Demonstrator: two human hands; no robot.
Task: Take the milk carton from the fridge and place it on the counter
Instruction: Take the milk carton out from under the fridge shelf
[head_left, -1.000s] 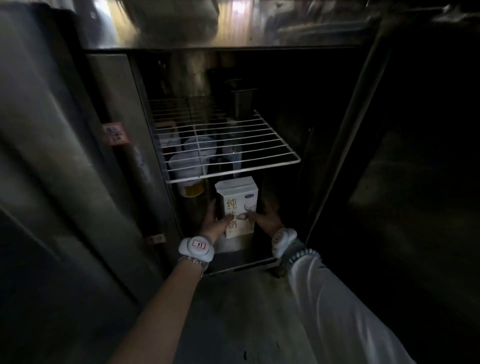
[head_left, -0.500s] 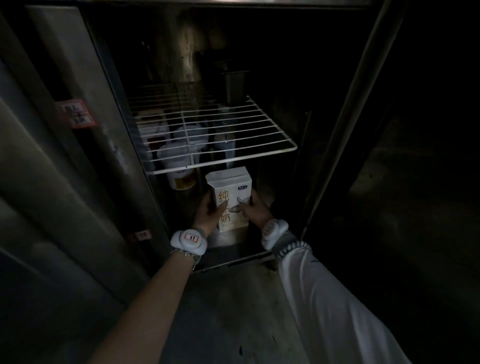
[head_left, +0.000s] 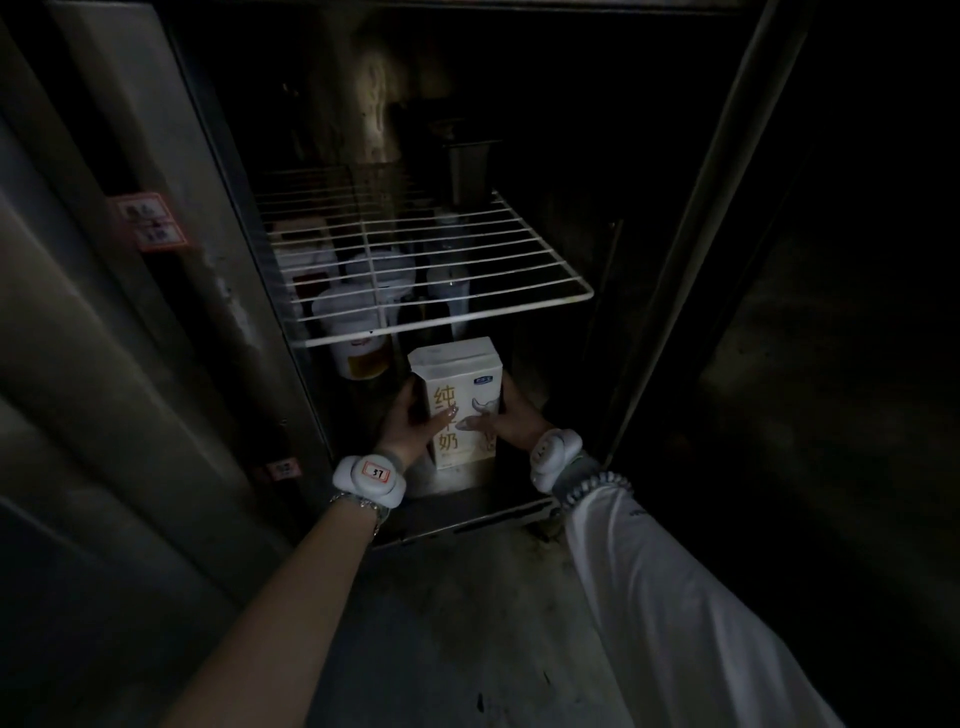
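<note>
Milk carton (head_left: 460, 402) is our landmark: we see it upright in the lower part of the open fridge (head_left: 675, 260), below the front edge of the white wire shelf (head_left: 431, 270). Left of the carton, our bare left arm reaches forward, a white band (head_left: 370, 480) on the wrist, and our left hand (head_left: 410, 423) presses flat against the carton's left side, thumb across its front. Behind and left of the carton stand pale tubs (head_left: 358, 332) in shadow. Right of the carton, our right hand (head_left: 511, 423) curls around its right side, thumb on the front, with a white sleeve (head_left: 670, 613) covering that arm. Both hands clasp the carton between them.
</note>
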